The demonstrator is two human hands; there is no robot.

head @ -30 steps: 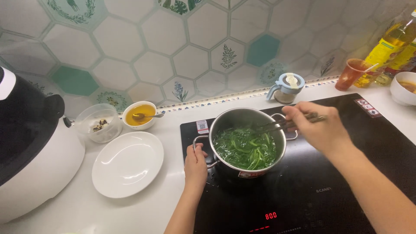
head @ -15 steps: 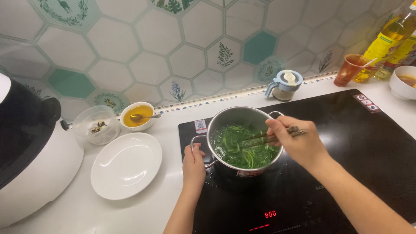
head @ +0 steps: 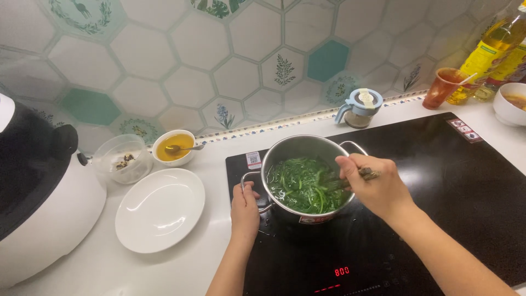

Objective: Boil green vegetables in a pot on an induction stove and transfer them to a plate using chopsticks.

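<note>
A steel pot [head: 300, 148] full of dark leafy greens [head: 304, 186] stands on the black induction hob [head: 438, 192]. My left hand [head: 244, 211] grips the pot's left handle. My right hand [head: 375, 183] is over the pot's right rim, closed on a pair of chopsticks [head: 350, 180] whose tips dip into the greens. An empty white plate [head: 159, 209] lies on the counter just left of the hob.
A black-and-white rice cooker [head: 41, 186] fills the left edge. Behind the plate sit a clear tub [head: 121, 159] and a small bowl of yellow sauce [head: 174, 147] with a spoon. A lidded jar [head: 360, 108], red cup [head: 441, 87], oil bottles [head: 490, 49] and white bowl [head: 509, 104] stand at the back right.
My right hand has swung from the pot's far right rim down and leftward, bringing the chopsticks into the greens. My left hand has stayed on the handle.
</note>
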